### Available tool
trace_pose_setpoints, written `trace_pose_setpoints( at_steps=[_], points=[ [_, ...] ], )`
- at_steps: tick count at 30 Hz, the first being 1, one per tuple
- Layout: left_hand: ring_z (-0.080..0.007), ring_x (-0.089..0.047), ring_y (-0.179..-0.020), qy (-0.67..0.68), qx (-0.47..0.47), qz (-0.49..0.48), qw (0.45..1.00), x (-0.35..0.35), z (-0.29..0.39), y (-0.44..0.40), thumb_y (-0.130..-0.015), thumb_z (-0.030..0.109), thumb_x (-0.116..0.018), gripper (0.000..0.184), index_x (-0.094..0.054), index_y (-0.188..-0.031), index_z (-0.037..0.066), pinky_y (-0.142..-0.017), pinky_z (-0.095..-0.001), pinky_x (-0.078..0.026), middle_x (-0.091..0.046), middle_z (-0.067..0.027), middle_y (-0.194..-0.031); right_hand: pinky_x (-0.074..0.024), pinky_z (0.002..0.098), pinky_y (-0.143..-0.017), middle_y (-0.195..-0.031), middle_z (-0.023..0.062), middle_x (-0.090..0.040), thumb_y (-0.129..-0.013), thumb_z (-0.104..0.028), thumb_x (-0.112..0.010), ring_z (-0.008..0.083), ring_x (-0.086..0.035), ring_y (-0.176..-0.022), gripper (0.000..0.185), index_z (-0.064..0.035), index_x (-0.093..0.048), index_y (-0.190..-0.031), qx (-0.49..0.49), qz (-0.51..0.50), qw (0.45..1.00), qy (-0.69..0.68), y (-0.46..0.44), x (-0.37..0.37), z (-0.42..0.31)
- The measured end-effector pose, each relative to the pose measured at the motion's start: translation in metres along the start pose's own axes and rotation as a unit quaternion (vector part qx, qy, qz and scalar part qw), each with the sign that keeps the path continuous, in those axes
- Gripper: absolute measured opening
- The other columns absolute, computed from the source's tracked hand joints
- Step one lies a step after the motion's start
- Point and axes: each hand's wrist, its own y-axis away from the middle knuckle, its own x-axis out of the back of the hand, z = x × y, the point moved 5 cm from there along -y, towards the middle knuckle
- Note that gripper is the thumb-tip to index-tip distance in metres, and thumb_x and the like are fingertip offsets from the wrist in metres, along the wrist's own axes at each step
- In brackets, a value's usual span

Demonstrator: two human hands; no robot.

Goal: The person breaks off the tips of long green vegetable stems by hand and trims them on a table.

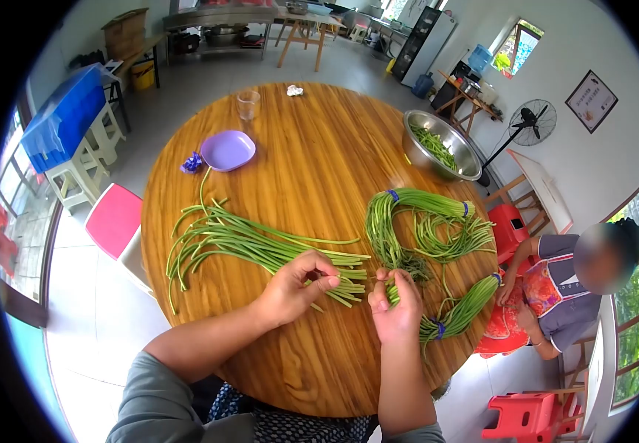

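1. Across the middle of the view, a round wooden table is seen, its glossy top streaked with brown and golden grain.
2. At the table's right side, another person is seated, dressed in a red patterned apron.
3. Loose green stems are spread left of the table's centre: long, slender and smooth, fanned and curved at the left, with paler, straighter ends gathered beside the left hand.
4. To the right, the upper bundle is bent like a hook and tied with blue bands; its tips are darker and wispier. Within the curve, more thin stems are heaped.
5. Below it, the lower bundle is also bound in blue and laid slantwise near the right hand.
6. Toward the table's far right edge, a steel bowl is partly filled with cut greens.
7. By the left hand, thumb and forefinger are brought close together; whether anything is pinched cannot be told.
8. Between the curled fingers of the right hand, short green pieces are held.
9. Farther off, a purple dish, a clear cup and crumpled white paper are set.
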Motion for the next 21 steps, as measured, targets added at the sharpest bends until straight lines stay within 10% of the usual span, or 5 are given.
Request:
trace_pose_setpoints(
  at_steps=[10,21],
  points=[
    [-0.012,-0.053,-0.08,-0.044,-0.041,-0.016,0.998,-0.001,0.007,0.0,-0.087,0.007,-0.072,0.008,-0.066,-0.092,0.005,-0.072,-0.0256,-0.045,-0.059,-0.0022,-0.091,-0.0352,0.0255,-0.057,-0.078,0.0037,-0.049,-0.101,-0.018,-0.049,0.0126,-0.042,-0.058,0.012,-0.011,-0.052,-0.111,-0.128,-0.192,0.973,0.02,0.012,-0.015,0.024],
    [-0.0149,-0.055,-0.081,-0.075,-0.048,-0.033,0.995,-0.002,0.01,0.0,-0.087,0.006,-0.071,0.007,-0.067,-0.092,0.006,-0.073,-0.0272,-0.045,-0.061,-0.0038,-0.089,-0.0329,0.0249,-0.054,-0.074,0.0022,-0.046,-0.1,-0.019,-0.049,0.0111,-0.04,-0.057,0.013,-0.0071,-0.054,-0.104,-0.158,-0.142,0.977,0.032,0.018,-0.024,0.025]
  ],
)
